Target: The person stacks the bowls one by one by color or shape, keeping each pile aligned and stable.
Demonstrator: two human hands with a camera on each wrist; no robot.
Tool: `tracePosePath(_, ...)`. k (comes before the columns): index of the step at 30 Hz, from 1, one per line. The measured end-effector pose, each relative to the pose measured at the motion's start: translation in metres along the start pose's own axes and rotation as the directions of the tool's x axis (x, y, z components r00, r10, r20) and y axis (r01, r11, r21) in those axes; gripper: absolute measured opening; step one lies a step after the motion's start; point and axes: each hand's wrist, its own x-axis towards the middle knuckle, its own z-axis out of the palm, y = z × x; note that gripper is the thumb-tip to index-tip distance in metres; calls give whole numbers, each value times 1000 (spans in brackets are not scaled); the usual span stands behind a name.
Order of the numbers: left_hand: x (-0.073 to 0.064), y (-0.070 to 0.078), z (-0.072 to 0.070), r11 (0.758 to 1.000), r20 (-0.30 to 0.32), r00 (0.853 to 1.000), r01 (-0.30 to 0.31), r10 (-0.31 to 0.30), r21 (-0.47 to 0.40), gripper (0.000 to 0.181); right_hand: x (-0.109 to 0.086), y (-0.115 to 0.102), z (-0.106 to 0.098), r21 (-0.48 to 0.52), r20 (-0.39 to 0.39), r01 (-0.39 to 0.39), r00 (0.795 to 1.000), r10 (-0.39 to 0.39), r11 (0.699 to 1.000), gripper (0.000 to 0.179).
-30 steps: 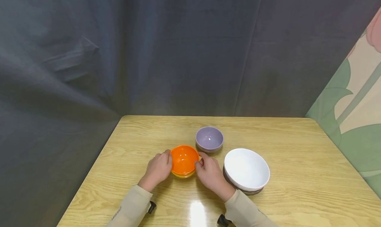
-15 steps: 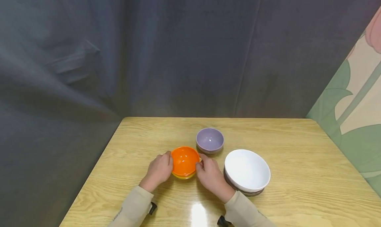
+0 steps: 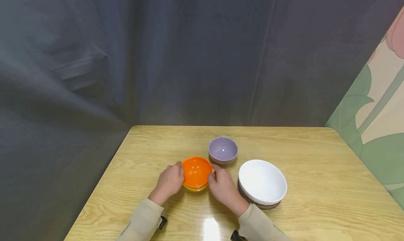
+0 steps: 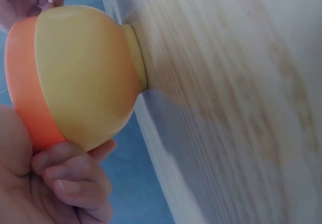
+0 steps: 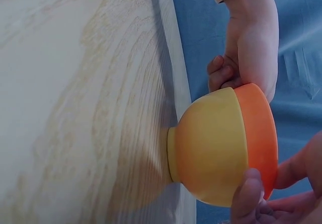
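Note:
An orange bowl (image 3: 196,171) sits nested inside a yellow bowl (image 4: 88,73), its rim standing out above the yellow one. The yellow bowl's foot is down on the wooden table. My left hand (image 3: 170,181) grips the orange bowl's left side, with curled fingers (image 4: 75,176) at the line where the two bowls meet. On the opposite side, my right hand (image 3: 223,188) holds the orange bowl between thumb (image 5: 249,191) and fingers, the thumb tip overlapping the yellow wall in the right wrist view.
A purple bowl (image 3: 223,149) stands just behind, near the right hand's fingertips. A large white bowl (image 3: 262,181) rests in a dark bowl (image 3: 268,206) close to the right forearm. A dark curtain (image 3: 202,58) hangs behind the table (image 3: 315,171).

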Motion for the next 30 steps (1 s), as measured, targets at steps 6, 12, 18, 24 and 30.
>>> tracePosePath(6, -1, 2, 3, 1000, -4, 1000, -2, 2, 3, 46, -1, 2, -1, -27, -17, 4, 1000, -5, 1000, 38)
tracePosePath(12, -1, 5, 2, 1000, -9, 1000, 0, 0, 16, 45, -3, 1, -3, -33, -41, 21, 999, -23, 999, 37)
tracePosePath(18, -2, 7, 1, 1000, -16, 1000, -3, 3, 6, 44, -3, 0, -5, -20, -32, 28, 999, -29, 999, 38)
tracePosePath(24, -4, 9, 1, 1000, -16, 1000, -13, 12, -9, 44, -2, 0, -6, -32, -11, 9, 1000, -9, 999, 39)
tracePosePath(30, -5, 8, 0, 999, -16, 1000, -16, 15, -29, 34, -2, 3, -6, -59, -11, 4, 1000, -4, 998, 36)
